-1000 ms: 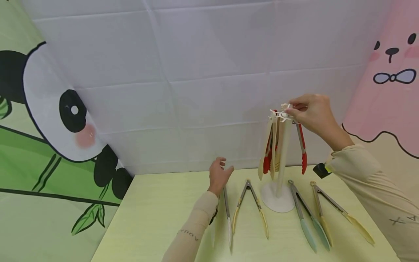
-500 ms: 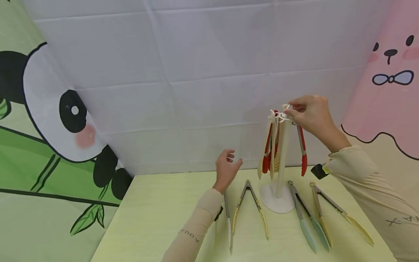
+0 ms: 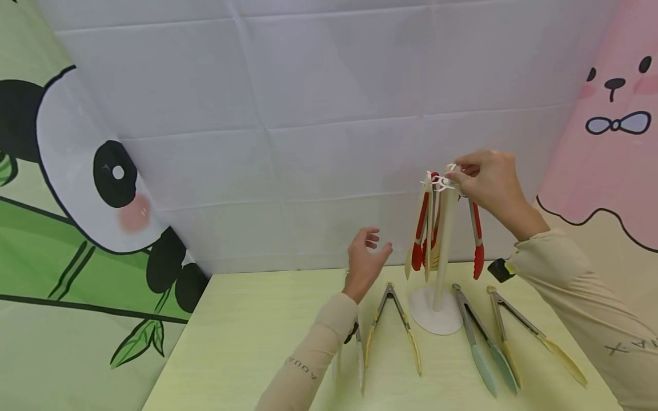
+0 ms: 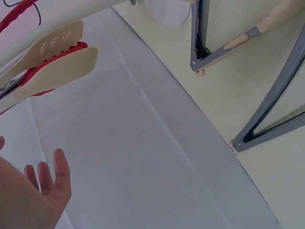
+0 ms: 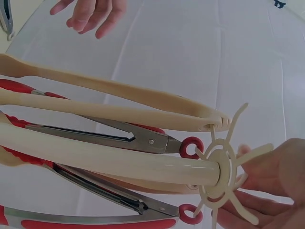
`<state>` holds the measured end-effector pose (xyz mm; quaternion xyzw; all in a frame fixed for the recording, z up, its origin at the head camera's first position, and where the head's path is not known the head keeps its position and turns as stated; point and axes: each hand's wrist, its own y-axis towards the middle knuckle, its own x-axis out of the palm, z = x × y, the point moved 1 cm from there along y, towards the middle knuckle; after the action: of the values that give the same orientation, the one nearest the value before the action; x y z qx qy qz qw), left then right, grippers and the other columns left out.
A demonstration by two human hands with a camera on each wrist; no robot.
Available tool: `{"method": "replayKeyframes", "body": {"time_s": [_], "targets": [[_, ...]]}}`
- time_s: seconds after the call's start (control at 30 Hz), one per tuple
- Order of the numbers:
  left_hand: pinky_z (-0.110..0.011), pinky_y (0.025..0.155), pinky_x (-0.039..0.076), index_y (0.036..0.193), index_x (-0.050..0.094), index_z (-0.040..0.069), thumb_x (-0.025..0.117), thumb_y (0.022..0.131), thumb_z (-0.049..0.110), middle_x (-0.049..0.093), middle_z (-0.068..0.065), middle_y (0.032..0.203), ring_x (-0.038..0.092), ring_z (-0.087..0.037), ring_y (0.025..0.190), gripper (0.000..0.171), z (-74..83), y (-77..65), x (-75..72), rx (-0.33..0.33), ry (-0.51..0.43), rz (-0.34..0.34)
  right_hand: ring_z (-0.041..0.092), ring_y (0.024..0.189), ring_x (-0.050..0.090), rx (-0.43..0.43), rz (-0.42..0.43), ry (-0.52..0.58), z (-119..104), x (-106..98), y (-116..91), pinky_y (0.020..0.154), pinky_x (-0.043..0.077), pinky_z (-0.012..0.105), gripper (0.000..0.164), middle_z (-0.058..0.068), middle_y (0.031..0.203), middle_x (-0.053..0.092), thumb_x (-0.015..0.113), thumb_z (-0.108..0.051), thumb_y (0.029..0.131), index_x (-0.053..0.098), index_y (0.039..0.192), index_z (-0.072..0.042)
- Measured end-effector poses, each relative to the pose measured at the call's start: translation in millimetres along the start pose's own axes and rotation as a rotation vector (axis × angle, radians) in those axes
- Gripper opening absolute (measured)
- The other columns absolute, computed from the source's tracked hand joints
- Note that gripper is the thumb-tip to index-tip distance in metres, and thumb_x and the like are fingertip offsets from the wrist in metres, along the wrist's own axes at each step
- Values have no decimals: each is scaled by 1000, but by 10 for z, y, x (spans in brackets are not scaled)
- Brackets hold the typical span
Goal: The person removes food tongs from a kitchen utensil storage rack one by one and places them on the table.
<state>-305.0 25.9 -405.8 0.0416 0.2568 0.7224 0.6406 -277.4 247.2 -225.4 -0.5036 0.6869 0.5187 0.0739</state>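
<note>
A white utensil stand (image 3: 444, 245) rises from a round base on the table. My right hand (image 3: 489, 181) pinches the hooked ring (image 5: 220, 174) at its top between thumb and fingers. From the hooks hang red-handled tongs (image 3: 478, 237) on the right side. More red-tipped tongs (image 5: 114, 136) and a pair of cream tongs (image 5: 119, 95) hang on the other side, partly overlapping one another. My left hand (image 3: 366, 264) is raised left of the stand, fingers spread and loosely bent, holding nothing. In the left wrist view, the cream tips (image 4: 66, 71) hang above that hand (image 4: 38, 191).
Yellow-tipped tongs (image 3: 389, 294) stand spread left of the base, beside a greyish pair (image 3: 360, 354) partly behind my left arm. Right of the base lie green-tipped tongs (image 3: 480, 331) and another yellow pair (image 3: 534, 328). A white cloth (image 3: 319, 142) hangs behind the table (image 3: 247, 342).
My left hand has moved right and upward, closer to the stand. The right hand keeps its hold on the ring, and the hanging red tongs have shifted slightly.
</note>
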Motion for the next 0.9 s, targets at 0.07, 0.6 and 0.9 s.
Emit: {"method": "replayKeyframes", "body": {"time_s": [0.07,0.6,0.9], "targets": [[-30,71,47,112,61,16,72,81,19,59,5,95,54,-13,85,33,31,0,20,14,-7,5,33,74,65,1,-1,-4,-2,2,-5,54,39,16,27,25,90,67,73,-15,83,71,100,6],[-33,71,49,113,60,14,75,78,21,60,4,95,54,-14,85,38,208,34,188,112,-30,26,35,74,65,-14,31,-11,-27,32,-12,61,43,34,24,25,87,68,72,-11,83,72,99,6],[-27,68,47,115,59,17,76,78,23,58,5,95,52,-12,84,41,300,29,303,95,-43,17,35,74,65,-17,39,-15,-30,52,-21,61,45,38,24,26,88,68,72,-11,83,71,99,7]]}}
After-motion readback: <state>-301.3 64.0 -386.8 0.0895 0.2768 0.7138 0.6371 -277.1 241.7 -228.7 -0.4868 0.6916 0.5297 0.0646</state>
